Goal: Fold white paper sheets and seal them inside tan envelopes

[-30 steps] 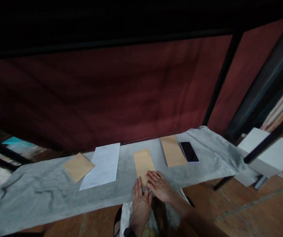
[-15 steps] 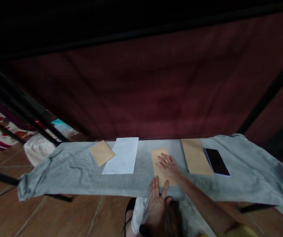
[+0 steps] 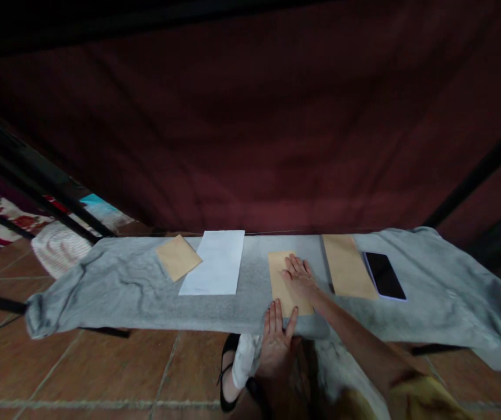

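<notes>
A sheet of brown paper (image 3: 279, 291), possibly an envelope, lies flat on the grey cloth in front of me. My right hand (image 3: 301, 280) rests palm down on its upper right part, fingers stretched out and pointing away from me. At the near edge of the same paper, my left hand (image 3: 277, 335) lies flat with spread fingers, the tips touching the paper's lower left corner. Neither hand grips anything. To the right lies a larger brown paper piece or stack (image 3: 349, 269). On the left, a small brown paper square (image 3: 178, 257) overlaps a white sheet (image 3: 217, 262).
The grey cloth (image 3: 119, 291) covers a long narrow bench and hangs over its near edge. A phone (image 3: 385, 277) lies beside the right brown paper. Behind hangs a dark red fabric (image 3: 254, 146) between dark bars. Tiled floor (image 3: 114, 373) shows below.
The view has tilted down, so everything sits higher in the picture. My right hand has slid slightly toward the paper's far right edge. My left hand stays at the near edge.
</notes>
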Available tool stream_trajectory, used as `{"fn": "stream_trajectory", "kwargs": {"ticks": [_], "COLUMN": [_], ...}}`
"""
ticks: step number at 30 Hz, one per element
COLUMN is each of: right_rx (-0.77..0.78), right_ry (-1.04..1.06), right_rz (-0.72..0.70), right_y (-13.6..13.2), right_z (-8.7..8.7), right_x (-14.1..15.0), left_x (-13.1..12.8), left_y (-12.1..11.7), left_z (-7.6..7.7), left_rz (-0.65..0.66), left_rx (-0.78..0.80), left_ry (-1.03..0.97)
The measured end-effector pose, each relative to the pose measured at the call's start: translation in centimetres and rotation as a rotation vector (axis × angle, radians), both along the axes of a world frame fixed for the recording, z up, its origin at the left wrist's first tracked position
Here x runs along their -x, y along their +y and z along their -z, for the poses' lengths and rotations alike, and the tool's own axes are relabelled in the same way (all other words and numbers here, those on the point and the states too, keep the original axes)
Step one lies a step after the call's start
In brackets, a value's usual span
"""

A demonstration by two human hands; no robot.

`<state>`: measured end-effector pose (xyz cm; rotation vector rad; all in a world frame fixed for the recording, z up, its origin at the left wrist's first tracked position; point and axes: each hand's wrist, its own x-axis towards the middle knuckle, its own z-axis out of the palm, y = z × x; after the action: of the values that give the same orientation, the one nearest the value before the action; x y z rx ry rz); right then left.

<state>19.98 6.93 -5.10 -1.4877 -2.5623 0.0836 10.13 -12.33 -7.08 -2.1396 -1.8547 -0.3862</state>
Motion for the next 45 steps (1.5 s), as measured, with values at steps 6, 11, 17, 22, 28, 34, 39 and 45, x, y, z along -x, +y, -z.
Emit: {"fn": "stream_trajectory", "kwargs": {"ticks": [6, 11, 17, 22, 28, 34, 39, 45], "right_rx": [-0.052, -0.108, -0.123, -0.069, 0.032, 0.059, 0.09, 0.125], "right_ry": [0.027, 0.045, 0.072, 0.07, 0.09, 0.174, 0.21, 0.278], "right_rz": [-0.255, -0.339, -0.309, -0.247, -0.156, 0.115, 0.286, 0.359], "right_y": [-7.1, -12.0, -14.2, -15.0, -15.0, -12.9, -11.3, -9.6], "right_z": [1.1, 1.3, 0.7, 0.1, -0.4, -1.0, -0.8, -0.6], "right_x": [-4.6, -8.3, -9.4, -9.0, -8.6, -6.8, -5.2, -4.6], "left_x": [0.0, -0.3, -0.6, -0.7, -0.9, -0.5, 0.3, 0.6], "left_y": [0.1, -0.1, -0.2, -0.2, -0.3, -0.4, -0.4, -0.2], "left_z": [-1.0, -1.2, -1.7, -2.0, -1.7, -1.3, -0.6, -0.1], "left_rz": [0.031, 0.031, 0.023, 0.022, 0.004, 0.006, 0.021, 0.014], "left_rx": [0.141, 0.183, 0.198, 0.215, 0.173, 0.164, 0.087, -0.004], "left_ry": [0.12, 0.174, 0.184, 0.166, 0.111, 0.108, 0.07, 0.04]}}
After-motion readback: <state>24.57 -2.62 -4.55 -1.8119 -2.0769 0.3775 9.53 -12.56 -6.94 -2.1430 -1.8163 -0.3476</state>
